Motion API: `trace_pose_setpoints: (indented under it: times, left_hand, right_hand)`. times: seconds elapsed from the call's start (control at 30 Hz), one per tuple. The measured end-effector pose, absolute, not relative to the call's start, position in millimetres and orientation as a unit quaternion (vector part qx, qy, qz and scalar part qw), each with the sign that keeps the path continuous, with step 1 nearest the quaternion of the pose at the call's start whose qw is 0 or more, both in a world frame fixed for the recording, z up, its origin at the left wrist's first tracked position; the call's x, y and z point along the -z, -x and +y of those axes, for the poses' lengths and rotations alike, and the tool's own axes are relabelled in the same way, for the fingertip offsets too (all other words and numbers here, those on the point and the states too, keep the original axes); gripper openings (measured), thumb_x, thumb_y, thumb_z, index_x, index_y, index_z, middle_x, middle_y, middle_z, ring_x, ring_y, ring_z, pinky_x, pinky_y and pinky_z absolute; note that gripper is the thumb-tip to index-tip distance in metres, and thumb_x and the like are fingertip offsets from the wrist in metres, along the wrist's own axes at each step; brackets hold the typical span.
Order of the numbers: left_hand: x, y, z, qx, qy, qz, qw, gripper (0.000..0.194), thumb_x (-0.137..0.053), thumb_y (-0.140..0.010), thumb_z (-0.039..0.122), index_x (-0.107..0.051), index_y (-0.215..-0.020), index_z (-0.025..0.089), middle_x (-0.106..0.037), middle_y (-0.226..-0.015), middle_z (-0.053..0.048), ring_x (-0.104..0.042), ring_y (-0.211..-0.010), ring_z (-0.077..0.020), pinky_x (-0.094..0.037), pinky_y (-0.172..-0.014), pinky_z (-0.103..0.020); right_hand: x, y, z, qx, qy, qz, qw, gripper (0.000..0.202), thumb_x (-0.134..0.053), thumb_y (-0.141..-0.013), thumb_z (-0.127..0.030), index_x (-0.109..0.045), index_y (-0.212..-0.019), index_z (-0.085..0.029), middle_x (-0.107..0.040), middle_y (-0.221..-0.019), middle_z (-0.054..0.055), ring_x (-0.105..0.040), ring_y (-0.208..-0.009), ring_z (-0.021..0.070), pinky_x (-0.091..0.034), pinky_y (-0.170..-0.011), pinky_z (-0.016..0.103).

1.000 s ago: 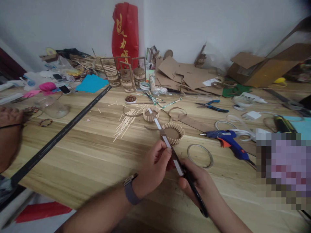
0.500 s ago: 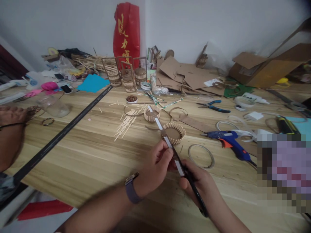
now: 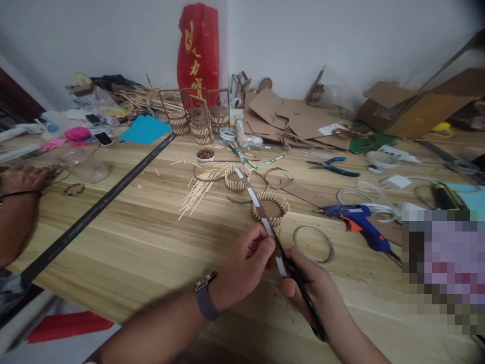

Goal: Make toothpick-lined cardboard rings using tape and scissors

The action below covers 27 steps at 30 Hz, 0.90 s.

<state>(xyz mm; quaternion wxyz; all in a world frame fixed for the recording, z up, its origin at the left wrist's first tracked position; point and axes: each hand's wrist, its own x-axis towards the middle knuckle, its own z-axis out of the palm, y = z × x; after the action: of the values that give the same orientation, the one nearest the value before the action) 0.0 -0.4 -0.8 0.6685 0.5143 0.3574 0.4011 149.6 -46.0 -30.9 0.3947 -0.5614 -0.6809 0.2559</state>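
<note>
On the near side of the larger stick-walled basket (image 3: 280, 217), the left hand (image 3: 250, 259) pinches a brown-and-white strip (image 3: 267, 227); the right hand (image 3: 320, 283) grasps black scissors (image 3: 308, 299).

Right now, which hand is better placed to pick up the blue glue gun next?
Likely right: the right hand is nearer the blue glue gun, though the black-handled tool fills it. The left hand, farther off, pinches the strip.

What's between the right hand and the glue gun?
Head view: a thin pale ring lies between the right hand and the glue gun.
</note>
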Motion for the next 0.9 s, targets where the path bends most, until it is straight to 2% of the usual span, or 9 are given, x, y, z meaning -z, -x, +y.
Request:
trace_pose_setpoints:
  times: [0.1,0.23,0.37,0.43,0.53,0.63,0.73,0.83,0.9]
  left_hand:
    - [-3,3,4,-0.421,-0.528,0.369,0.638,0.023,-0.052,-0.087,0.039,-0.05,-0.076,0.018,-0.05,-0.066,0.003,-0.045,-0.059,-0.0095,-0.039,-0.054,-0.02]
    - [-4,6,11,-0.457,-0.518,0.402,0.601,0.026,-0.05,-0.088,0.037,-0.044,-0.07,0.02,-0.043,-0.059,0.005,-0.041,-0.054,-0.0089,-0.035,-0.051,-0.02]
    - [2,5,12,-0.47,-0.516,0.403,0.592,0.024,-0.051,-0.089,0.035,-0.041,-0.072,0.021,-0.042,-0.06,0.007,-0.042,-0.054,-0.0088,-0.036,-0.051,-0.02]
    - [5,5,11,-0.474,-0.521,0.411,0.579,0.023,-0.049,-0.091,0.033,-0.04,-0.073,0.021,-0.043,-0.061,0.007,-0.045,-0.055,-0.009,-0.037,-0.053,-0.02]
    - [8,4,10,-0.462,-0.526,0.417,0.579,0.023,-0.049,-0.092,0.032,-0.041,-0.073,0.021,-0.043,-0.06,0.007,-0.045,-0.056,-0.0088,-0.037,-0.054,-0.019]
    - [10,4,9,-0.452,-0.536,0.414,0.581,0.024,-0.048,-0.093,0.033,-0.041,-0.074,0.021,-0.044,-0.06,0.007,-0.044,-0.055,-0.0086,-0.036,-0.053,-0.019]
    - [10,4,6,-0.45,-0.546,0.403,0.58,0.024,-0.048,-0.094,0.033,-0.042,-0.075,0.02,-0.046,-0.061,0.006,-0.045,-0.057,-0.0085,-0.037,-0.054,-0.019]
    - [10,3,3,-0.443,-0.551,0.384,0.594,0.023,-0.049,-0.095,0.033,-0.043,-0.076,0.02,-0.049,-0.063,0.006,-0.048,-0.059,-0.0087,-0.039,-0.056,-0.019]
    - [10,2,2,-0.439,-0.547,0.372,0.609,0.023,-0.049,-0.095,0.034,-0.044,-0.078,0.02,-0.05,-0.065,0.005,-0.049,-0.06,-0.0088,-0.041,-0.056,-0.019]
  right_hand:
    - [24,-147,-45,-0.243,0.552,-0.682,0.413,0.072,-0.039,-0.073,-0.087,-0.064,-0.074,-0.019,-0.061,-0.054,-0.001,-0.053,-0.045,0.014,-0.043,-0.042,0.022]
    - [16,-143,-43,-0.253,0.537,-0.687,0.419,0.073,-0.041,-0.071,-0.088,-0.064,-0.072,-0.019,-0.06,-0.051,-0.001,-0.052,-0.042,0.0131,-0.042,-0.04,0.021]
    - [18,-142,-42,-0.275,0.553,-0.678,0.399,0.068,-0.052,-0.07,-0.084,-0.066,-0.075,-0.018,-0.056,-0.05,-0.002,-0.048,-0.042,0.0129,-0.038,-0.038,0.022]
    - [19,-142,-42,-0.293,0.57,-0.671,0.372,0.054,-0.064,-0.072,-0.072,-0.067,-0.078,-0.019,-0.055,-0.051,-0.003,-0.047,-0.043,0.0131,-0.037,-0.039,0.022]
    - [17,-142,-42,-0.328,0.58,-0.66,0.347,0.034,-0.072,-0.071,-0.046,-0.068,-0.091,-0.019,-0.062,-0.062,-0.002,-0.052,-0.05,0.0144,-0.043,-0.045,0.023]
    - [14,-142,-43,-0.352,0.59,-0.646,0.334,0.032,-0.071,-0.067,-0.035,-0.067,-0.094,-0.018,-0.064,-0.066,-0.002,-0.053,-0.054,0.0148,-0.044,-0.048,0.023]
    - [12,-143,-43,-0.368,0.568,-0.65,0.345,0.04,-0.072,-0.071,-0.052,-0.065,-0.092,-0.018,-0.059,-0.061,-0.003,-0.049,-0.051,0.0135,-0.041,-0.046,0.022]
    - [14,-145,-44,-0.36,0.519,-0.667,0.394,0.068,-0.052,-0.074,-0.082,-0.065,-0.093,-0.018,-0.061,-0.066,0.0,-0.05,-0.054,0.0146,-0.042,-0.046,0.023]
    - [15,-145,-44,-0.341,0.506,-0.674,0.417,0.076,-0.04,-0.074,-0.088,-0.064,-0.092,-0.018,-0.063,-0.069,0.002,-0.052,-0.056,0.0156,-0.044,-0.049,0.024]
